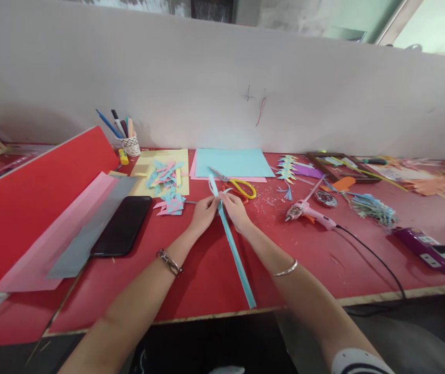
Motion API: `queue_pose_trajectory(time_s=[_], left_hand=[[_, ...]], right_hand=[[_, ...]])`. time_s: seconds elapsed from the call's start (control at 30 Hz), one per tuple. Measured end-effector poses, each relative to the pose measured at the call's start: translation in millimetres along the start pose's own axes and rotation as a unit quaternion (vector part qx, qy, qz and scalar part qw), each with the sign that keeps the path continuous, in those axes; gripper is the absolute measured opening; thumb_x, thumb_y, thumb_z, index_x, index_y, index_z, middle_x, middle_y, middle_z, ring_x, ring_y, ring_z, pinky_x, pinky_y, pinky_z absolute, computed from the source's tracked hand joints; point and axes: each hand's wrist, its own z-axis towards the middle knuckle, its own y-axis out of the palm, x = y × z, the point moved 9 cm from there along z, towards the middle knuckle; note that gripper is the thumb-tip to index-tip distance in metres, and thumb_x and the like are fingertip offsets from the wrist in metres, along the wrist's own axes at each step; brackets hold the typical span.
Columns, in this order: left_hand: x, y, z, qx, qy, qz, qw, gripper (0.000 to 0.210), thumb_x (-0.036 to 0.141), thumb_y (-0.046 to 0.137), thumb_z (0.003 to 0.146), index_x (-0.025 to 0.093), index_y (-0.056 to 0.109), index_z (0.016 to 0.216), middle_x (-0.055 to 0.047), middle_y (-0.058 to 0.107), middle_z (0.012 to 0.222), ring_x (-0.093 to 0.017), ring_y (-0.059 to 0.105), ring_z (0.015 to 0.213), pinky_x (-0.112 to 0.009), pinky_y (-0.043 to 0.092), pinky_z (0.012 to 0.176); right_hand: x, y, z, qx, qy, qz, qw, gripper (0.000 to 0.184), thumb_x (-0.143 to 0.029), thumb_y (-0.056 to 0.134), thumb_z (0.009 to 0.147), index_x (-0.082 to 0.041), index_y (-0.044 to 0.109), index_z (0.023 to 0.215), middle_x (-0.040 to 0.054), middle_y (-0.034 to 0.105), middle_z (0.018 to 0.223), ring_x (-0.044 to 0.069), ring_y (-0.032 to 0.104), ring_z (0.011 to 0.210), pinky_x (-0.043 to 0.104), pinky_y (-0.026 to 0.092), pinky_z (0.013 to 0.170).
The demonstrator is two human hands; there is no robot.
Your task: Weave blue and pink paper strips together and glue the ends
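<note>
Over the middle of the red table, my left hand (205, 212) and my right hand (234, 209) meet fingertip to fingertip, both closed on a long light-blue paper strip (232, 249). The strip's long end slants down toward the table's front edge, and a shorter end sticks up beyond my fingers. A small pink paper piece seems to lie at my fingertips, though its outline is partly hidden. Just past my hands are yellow-handled scissors (241, 188). To the left of my left hand sits a small pile of pink and blue cut paper pieces (171, 205).
At left lie a black phone (121, 227) and a red board (46, 202); a pen cup (130, 144) stands behind. Blue paper sheets (232, 162) rest by the wall. On the right are a pink glue gun (311, 214) with its cord and a purple power strip (427, 249).
</note>
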Motion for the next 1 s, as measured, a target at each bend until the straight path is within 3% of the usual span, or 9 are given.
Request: queue_pose_trajectory(time_s=[0.2, 0.37, 0.6, 0.77, 1.0], left_hand=[[0, -6.1, 0, 0.025, 0.01, 0.005, 1.0, 0.029, 0.034, 0.044, 0.074, 0.019, 0.039, 0.05, 0.006, 0.033, 0.047, -0.01, 0.032, 0.049, -0.023, 0.026, 0.048], [-1, -14.4, -1, 0.063, 0.009, 0.012, 0.998, 0.03, 0.03, 0.042, 0.077, 0.019, 0.033, 0.05, 0.006, 0.029, 0.048, -0.01, 0.03, 0.048, -0.023, 0.024, 0.048], [1, -2.2, 0, 0.01, 0.003, 0.014, 1.0, 0.032, 0.027, 0.046, 0.076, 0.019, 0.034, 0.048, 0.006, 0.032, 0.045, -0.01, 0.033, 0.047, -0.022, 0.026, 0.048], [1, -3.2, 1, 0.016, 0.01, 0.018, 1.0, 0.03, 0.022, 0.045, 0.076, 0.019, 0.033, 0.048, 0.007, 0.031, 0.046, -0.01, 0.032, 0.047, -0.022, 0.024, 0.047], [4, -12.1, 0, 0.05, 0.024, 0.02, 0.998, 0.031, 0.019, 0.044, 0.078, 0.02, 0.03, 0.05, 0.007, 0.028, 0.048, -0.009, 0.03, 0.048, -0.022, 0.024, 0.047]], right_hand=[[-1, 1, 2, -0.012, -0.015, -0.013, 1.0, 0.026, -0.033, 0.051, 0.066, -0.018, 0.039, 0.049, -0.0075, 0.036, 0.046, 0.005, 0.034, 0.046, 0.019, 0.029, 0.045], [2, 3, 1, -0.01, -0.002, -0.011, 1.0, 0.027, -0.031, 0.047, 0.07, -0.02, 0.034, 0.049, -0.0088, 0.029, 0.041, 0.005, 0.026, 0.038, 0.02, 0.022, 0.04], [0, -3, -1, 0.02, -0.001, 0.003, 1.0, 0.031, -0.034, 0.043, 0.074, -0.02, 0.031, 0.05, -0.0087, 0.027, 0.04, 0.005, 0.025, 0.038, 0.02, 0.023, 0.039], [3, -3, 2, 0.019, -0.003, -0.01, 1.0, 0.03, -0.031, 0.052, 0.069, -0.019, 0.033, 0.049, -0.0088, 0.03, 0.043, 0.004, 0.027, 0.04, 0.019, 0.022, 0.04], [3, 3, 0, -0.007, 0.007, -0.003, 1.0, 0.028, -0.026, 0.045, 0.072, -0.02, 0.032, 0.048, -0.0095, 0.03, 0.038, 0.004, 0.026, 0.034, 0.019, 0.02, 0.036]])
